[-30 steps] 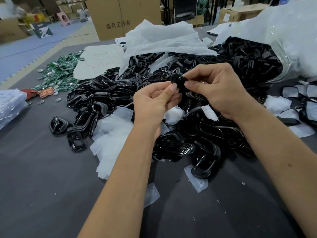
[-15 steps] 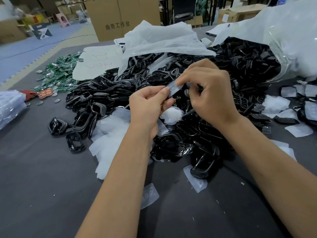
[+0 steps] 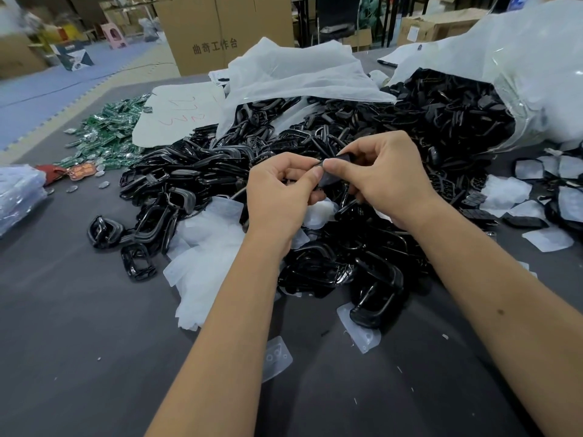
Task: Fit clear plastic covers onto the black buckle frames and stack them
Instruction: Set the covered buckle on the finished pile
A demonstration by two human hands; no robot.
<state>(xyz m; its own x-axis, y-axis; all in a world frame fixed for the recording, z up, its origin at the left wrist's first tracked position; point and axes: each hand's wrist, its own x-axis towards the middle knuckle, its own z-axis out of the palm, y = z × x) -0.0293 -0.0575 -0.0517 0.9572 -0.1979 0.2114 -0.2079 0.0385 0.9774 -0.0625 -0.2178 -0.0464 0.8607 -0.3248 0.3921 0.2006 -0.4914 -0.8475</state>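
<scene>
Near us, flat clear plastic covers [image 3: 277,357] lie on the grey table [image 3: 79,342]. Above the glossy heap of black buckle frames [image 3: 195,181], our left hand [image 3: 277,197] and right hand [image 3: 388,181] pinch one small black buckle piece [image 3: 331,171] together. Behind, a crumpled white bag [image 3: 293,77] covers part of the heap.

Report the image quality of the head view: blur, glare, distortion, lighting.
Head view: wide-angle bending curves the table and forearms; lighting is soft and even, with faint shadows; mild glare on the clear bag and glossy buckle pile; the far left background is smeared; the small piece pinched between left hand and right hand is soft.
</scene>
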